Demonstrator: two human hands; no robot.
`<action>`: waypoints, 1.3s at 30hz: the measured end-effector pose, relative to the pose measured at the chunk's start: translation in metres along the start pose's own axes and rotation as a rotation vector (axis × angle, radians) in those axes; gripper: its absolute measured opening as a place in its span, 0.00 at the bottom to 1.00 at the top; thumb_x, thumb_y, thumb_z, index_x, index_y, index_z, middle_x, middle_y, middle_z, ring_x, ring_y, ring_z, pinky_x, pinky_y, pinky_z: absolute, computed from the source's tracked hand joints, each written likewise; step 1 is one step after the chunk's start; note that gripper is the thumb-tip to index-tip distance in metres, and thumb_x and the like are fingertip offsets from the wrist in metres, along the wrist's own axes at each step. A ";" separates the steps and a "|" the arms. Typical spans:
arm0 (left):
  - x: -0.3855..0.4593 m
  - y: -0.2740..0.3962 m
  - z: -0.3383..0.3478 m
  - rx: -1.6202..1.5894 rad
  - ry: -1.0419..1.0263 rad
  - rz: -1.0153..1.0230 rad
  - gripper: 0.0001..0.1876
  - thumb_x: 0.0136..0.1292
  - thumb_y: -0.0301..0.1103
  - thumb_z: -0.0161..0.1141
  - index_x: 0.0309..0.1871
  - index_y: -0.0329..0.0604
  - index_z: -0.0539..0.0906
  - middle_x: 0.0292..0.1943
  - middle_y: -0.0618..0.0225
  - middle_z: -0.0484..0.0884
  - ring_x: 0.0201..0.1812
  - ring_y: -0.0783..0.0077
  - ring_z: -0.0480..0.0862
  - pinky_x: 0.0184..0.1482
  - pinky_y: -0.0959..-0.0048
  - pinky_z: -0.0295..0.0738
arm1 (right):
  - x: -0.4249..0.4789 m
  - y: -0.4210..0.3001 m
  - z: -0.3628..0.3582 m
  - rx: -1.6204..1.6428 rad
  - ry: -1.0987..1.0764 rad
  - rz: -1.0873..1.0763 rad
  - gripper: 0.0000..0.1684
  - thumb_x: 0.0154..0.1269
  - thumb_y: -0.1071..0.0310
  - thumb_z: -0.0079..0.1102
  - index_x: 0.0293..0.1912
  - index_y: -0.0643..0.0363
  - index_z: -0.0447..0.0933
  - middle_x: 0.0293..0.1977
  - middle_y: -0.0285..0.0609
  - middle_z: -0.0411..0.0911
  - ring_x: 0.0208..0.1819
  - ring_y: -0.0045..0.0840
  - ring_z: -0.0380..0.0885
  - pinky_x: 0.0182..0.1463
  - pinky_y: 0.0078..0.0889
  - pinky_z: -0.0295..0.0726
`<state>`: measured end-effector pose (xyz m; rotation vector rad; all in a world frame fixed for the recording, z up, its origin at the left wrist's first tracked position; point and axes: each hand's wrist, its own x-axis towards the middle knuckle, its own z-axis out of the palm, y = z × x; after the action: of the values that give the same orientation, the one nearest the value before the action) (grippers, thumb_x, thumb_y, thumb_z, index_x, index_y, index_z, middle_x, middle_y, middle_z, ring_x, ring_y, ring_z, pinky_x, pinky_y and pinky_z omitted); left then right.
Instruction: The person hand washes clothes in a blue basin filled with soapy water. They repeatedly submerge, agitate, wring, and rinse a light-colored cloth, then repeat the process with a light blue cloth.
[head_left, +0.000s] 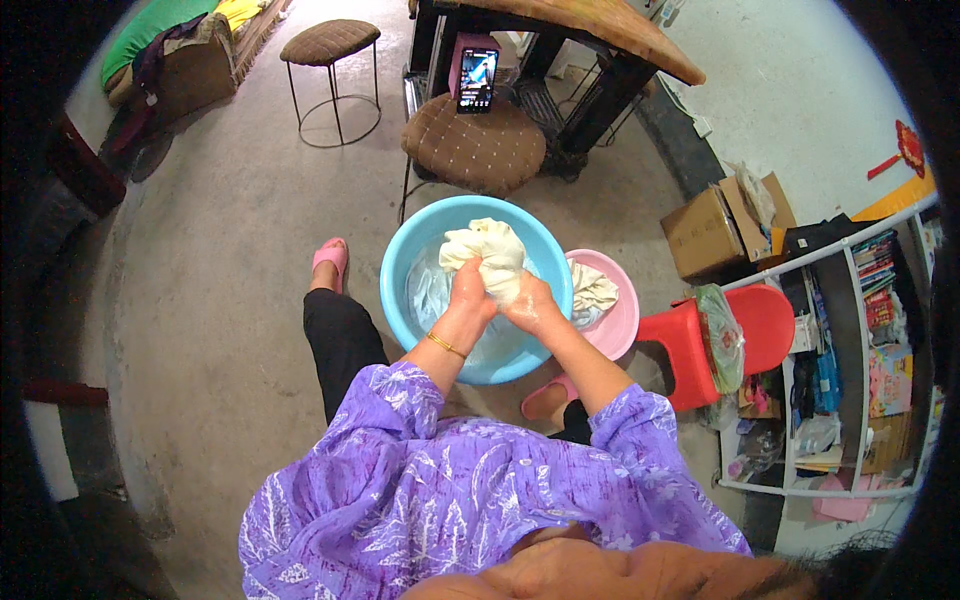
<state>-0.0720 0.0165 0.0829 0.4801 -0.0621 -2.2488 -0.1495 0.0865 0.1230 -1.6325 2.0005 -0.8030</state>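
Note:
Over a light-blue plastic basin (391, 300) on the floor, my two hands grip a bunched, cream-coloured wet cloth (491, 251). My left hand (470, 290), with a gold-coloured bangle at the wrist, holds its near left side. My right hand (531, 301) holds the near right side, close beside the left. Pale, sudsy water and a light, submerged cloth (430, 289) show inside the basin. To the right, partly behind the blue rim, a pink basin (624, 330) holds another cream cloth (592, 289). The fingertips are partly hidden by the cloth.
A brown padded stool (474, 146) with a propped smartphone (478, 79) stands beyond the basin, before a wooden table (637, 34). Another stool (330, 43) is farther left. A red plastic chair (679, 360), cardboard boxes (705, 232) and a white shelf unit (789, 420) are at the right.

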 end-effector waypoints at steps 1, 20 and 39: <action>-0.001 0.000 0.000 0.039 -0.019 -0.001 0.20 0.67 0.39 0.36 0.56 0.41 0.69 0.52 0.58 0.74 0.52 0.58 0.76 0.55 0.59 0.70 | 0.000 0.011 0.006 0.061 -0.021 -0.016 0.21 0.46 0.63 0.62 0.39 0.66 0.74 0.32 0.53 0.77 0.35 0.41 0.77 0.39 0.38 0.75; -0.015 0.032 -0.020 0.752 -0.185 -0.819 0.43 0.58 0.71 0.24 0.55 0.40 0.71 0.47 0.53 0.76 0.41 0.59 0.79 0.46 0.62 0.74 | 0.001 0.013 -0.022 -0.155 -0.142 -0.017 0.26 0.43 0.62 0.60 0.44 0.63 0.72 0.37 0.57 0.78 0.40 0.47 0.77 0.44 0.40 0.75; -0.044 0.021 -0.018 -0.169 -0.318 -0.479 0.29 0.62 0.48 0.44 0.64 0.46 0.62 0.60 0.55 0.67 0.59 0.50 0.69 0.60 0.46 0.60 | 0.002 -0.036 -0.030 -0.687 -0.185 -0.572 0.18 0.39 0.67 0.63 0.34 0.58 0.69 0.27 0.46 0.74 0.31 0.38 0.77 0.31 0.38 0.78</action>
<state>-0.0244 0.0368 0.0841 0.0395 0.0887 -2.7543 -0.1435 0.0846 0.1700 -2.6229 1.7856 -0.0888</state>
